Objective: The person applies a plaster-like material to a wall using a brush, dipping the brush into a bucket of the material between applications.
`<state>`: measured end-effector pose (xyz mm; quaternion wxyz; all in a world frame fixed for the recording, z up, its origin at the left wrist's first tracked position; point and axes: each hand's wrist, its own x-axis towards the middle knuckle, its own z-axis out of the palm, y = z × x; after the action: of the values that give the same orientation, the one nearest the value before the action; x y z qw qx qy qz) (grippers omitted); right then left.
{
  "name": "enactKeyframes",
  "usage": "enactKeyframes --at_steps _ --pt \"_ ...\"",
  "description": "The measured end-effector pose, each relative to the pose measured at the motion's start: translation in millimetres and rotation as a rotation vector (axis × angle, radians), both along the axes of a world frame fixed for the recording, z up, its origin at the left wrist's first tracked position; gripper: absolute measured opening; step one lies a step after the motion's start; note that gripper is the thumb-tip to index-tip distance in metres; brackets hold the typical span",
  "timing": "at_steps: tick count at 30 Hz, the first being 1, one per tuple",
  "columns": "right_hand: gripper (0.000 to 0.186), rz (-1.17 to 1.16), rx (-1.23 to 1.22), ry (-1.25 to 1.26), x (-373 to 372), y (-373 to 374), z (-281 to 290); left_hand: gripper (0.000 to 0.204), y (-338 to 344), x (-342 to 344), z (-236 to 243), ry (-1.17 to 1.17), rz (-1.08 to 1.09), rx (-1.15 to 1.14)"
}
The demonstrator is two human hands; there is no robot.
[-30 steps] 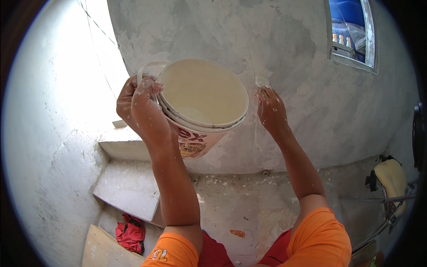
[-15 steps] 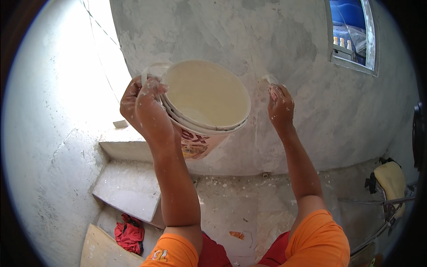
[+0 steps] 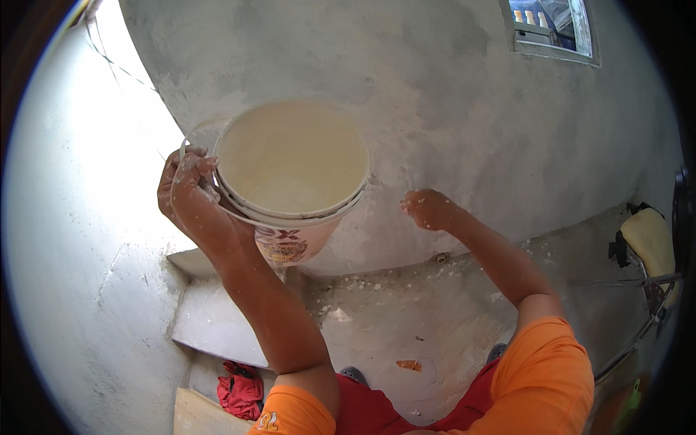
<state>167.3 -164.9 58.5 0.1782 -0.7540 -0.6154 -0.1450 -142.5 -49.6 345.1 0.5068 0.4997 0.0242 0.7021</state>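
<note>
My left hand (image 3: 192,181), speckled with white, is closed at the left rim of a white plastic bucket (image 3: 304,246), by its thin white handle (image 3: 184,138). The bucket is held up and tilted, so its pale inner wall shows; a printed label is on its outside. To the bucket's right, my right hand (image 3: 433,209) is closed with its fingers curled in, close in front of the patchy grey wall (image 3: 464,138). A thin pale bit sticks up above its fingers, too small to name; the rest of what it grips is hidden.
Concrete steps (image 3: 217,319) rise at the left, with a red cloth (image 3: 241,390) and a wooden board (image 3: 199,415) below. A chair-like thing with a yellowish pad (image 3: 647,239) stands at the far right. A window opening (image 3: 554,29) is at the upper right.
My right hand has come down and its wrist has turned inward; the whitish stuff at its fingertips no longer shows. The view has shifted, and the bucket in my left hand appears farther left.
</note>
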Motion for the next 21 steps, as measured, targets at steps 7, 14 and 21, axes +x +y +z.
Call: enactKeyframes --at_steps 7,14,21 --pt "0.02 -0.223 0.714 -0.226 -0.1 -62.9 143.2 0.006 26.4 4.7 -8.1 0.165 -0.082 0.001" --pt "0.027 -0.305 0.552 -0.493 -7.4 -19.4 48.3 0.007 38.9 8.1 -15.0 0.197 -0.139 -0.024" --pt "0.022 0.03 0.238 -0.288 -36.6 2.4 -8.3 0.009 51.7 -1.9 -11.7 0.245 -0.163 0.184"
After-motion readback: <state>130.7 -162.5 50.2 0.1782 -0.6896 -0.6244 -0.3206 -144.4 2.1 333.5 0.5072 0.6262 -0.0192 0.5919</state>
